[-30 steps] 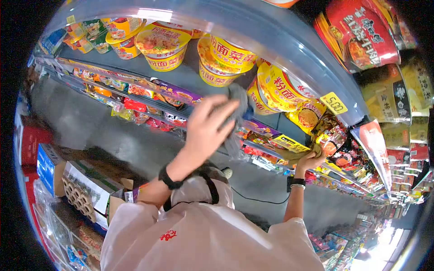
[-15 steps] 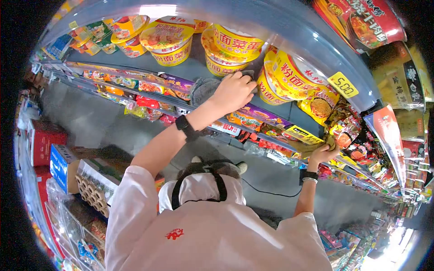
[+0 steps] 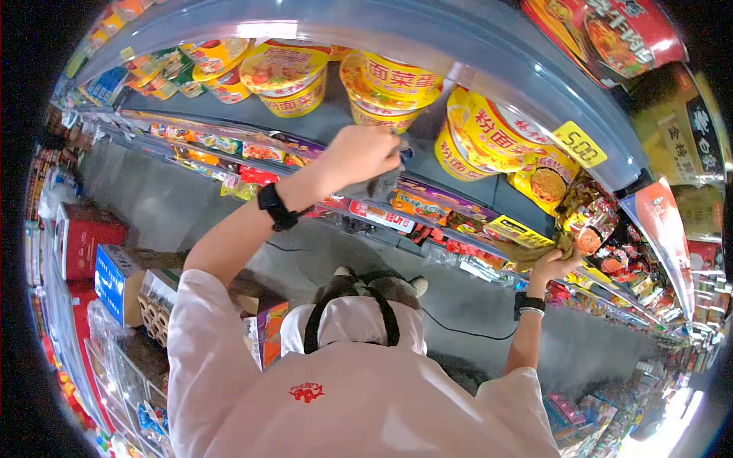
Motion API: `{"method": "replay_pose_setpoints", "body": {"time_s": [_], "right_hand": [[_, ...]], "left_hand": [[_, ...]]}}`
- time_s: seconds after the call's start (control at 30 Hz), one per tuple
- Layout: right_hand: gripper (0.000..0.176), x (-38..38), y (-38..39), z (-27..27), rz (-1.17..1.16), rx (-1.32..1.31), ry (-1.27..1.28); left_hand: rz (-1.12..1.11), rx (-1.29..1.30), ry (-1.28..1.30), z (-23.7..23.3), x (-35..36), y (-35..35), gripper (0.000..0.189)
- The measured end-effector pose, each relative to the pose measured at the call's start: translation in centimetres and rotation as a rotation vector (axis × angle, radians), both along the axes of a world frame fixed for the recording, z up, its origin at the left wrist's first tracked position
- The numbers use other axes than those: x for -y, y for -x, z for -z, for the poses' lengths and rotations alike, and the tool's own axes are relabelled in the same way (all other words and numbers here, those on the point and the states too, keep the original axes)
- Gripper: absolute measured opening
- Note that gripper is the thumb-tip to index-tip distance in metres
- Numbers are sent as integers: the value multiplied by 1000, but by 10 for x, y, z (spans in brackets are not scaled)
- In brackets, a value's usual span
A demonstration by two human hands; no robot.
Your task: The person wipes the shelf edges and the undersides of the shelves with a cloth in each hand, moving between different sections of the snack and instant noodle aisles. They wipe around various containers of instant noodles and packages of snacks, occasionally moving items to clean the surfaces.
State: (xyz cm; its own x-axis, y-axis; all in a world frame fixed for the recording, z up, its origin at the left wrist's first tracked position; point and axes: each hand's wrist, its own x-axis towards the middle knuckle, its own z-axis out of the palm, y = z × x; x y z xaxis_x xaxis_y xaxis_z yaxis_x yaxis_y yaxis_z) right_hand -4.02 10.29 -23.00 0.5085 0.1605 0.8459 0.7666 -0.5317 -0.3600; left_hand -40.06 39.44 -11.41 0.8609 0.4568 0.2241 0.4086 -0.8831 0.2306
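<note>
Head cam: a shop aisle with a grey floor (image 3: pixel 191 214) and boxes (image 3: pixel 114 278) off to the left. The grey shelf (image 3: pixel 321 122) carries yellow noodle bowls (image 3: pixel 286 76). The left hand (image 3: pixel 359 153) has its fingers curled tight round a grey cloth (image 3: pixel 378 185), pressed on the shelf just below the bowls. The right hand (image 3: pixel 553 263) grips an olive cloth (image 3: pixel 519 258) at a lower shelf edge.

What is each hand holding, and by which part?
The left hand clutches a grey cloth by its bunched upper part. The right hand grips what looks like an olive cloth by one end.
</note>
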Motion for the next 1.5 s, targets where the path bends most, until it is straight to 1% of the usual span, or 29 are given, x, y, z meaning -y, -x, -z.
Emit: {"method": "replay_pose_setpoints", "body": {"time_s": [0.03,0.1,0.13,0.27,0.33,0.37,0.43,0.57,0.63,0.67,0.7,0.77,0.83,0.9,0.93,0.97,1.0,1.03,1.07,1.1,1.17,1.2,1.3,1.33,1.37,1.43,1.47,1.5], "right_hand": [[39,0,-1,0,10,2,2],[40,-1,0,1,-20,11,-23],[40,-1,1,1,-12,10,-21],[38,-7,2,3,39,29,-47],[37,-13,7,-3,-4,34,-98],[37,-17,11,-5,-45,38,-146],[37,-17,10,-6,-51,24,-140],[38,-16,13,-7,-80,42,-143],[39,-15,11,-7,-45,82,-106],[47,-15,12,-7,-65,24,-120],[47,-15,11,-8,-72,27,-120],[38,-12,12,-7,-72,36,-65],[37,-13,17,-10,-87,39,-70],[37,-15,17,-12,-105,75,-96],[54,-17,20,-15,-132,86,-125],[54,-18,20,-13,-136,84,-125],[52,-17,19,-12,-89,97,-105],[50,-15,17,-10,-43,111,-84],[45,-12,12,-5,-46,107,-83],[45,-11,13,-6,-58,113,-87],[45,-14,15,-8,-44,82,-83],[36,-18,21,-13,-28,102,-123],[35,-14,20,-11,-44,60,-74],[28,-16,21,-11,-13,58,-88],[28,-17,22,-12,-22,63,-93],[35,-16,24,-15,25,56,-65],[33,-15,26,-16,17,30,-65],[33,-15,28,-18,17,41,-62]], "left_hand": [[10,2,2,-1,-2,1,21],[-71,-101,50,-8,-5,2,21],[-105,-112,36,-14,-2,2,22],[-107,-107,39,-7,5,-12,21],[-78,-91,-17,-4,16,-28,19],[-10,57,-21,7,18,-36,17],[52,178,-82,13,25,-51,17],[38,160,-78,15,13,-56,18],[127,207,-49,13,5,-51,19],[147,302,-119,14,3,-45,18],[141,305,-121,7,6,-39,18],[28,659,-236,-21,20,-21,11],[-30,834,-219,-50,31,3,10],[-138,907,-162,-65,39,31,14],[-190,920,-85,-70,44,44,15],[-240,934,-11,-72,47,54,15],[-243,934,-14,-65,43,62,15],[-291,874,-85,-52,39,69,15],[-340,815,-157,-40,34,76,15],[-351,822,-165,-29,31,85,15],[-593,828,-174,-9,23,102,15],[-692,825,-101,-6,22,110,15],[-740,765,-114,-2,21,117,16],[-672,784,-154,8,18,117,17],[-680,791,-159,12,18,113,17],[-626,708,-69,21,20,102,17],[-605,676,-134,44,13,95,18],[-607,686,-128,44,15,89,18]]}}
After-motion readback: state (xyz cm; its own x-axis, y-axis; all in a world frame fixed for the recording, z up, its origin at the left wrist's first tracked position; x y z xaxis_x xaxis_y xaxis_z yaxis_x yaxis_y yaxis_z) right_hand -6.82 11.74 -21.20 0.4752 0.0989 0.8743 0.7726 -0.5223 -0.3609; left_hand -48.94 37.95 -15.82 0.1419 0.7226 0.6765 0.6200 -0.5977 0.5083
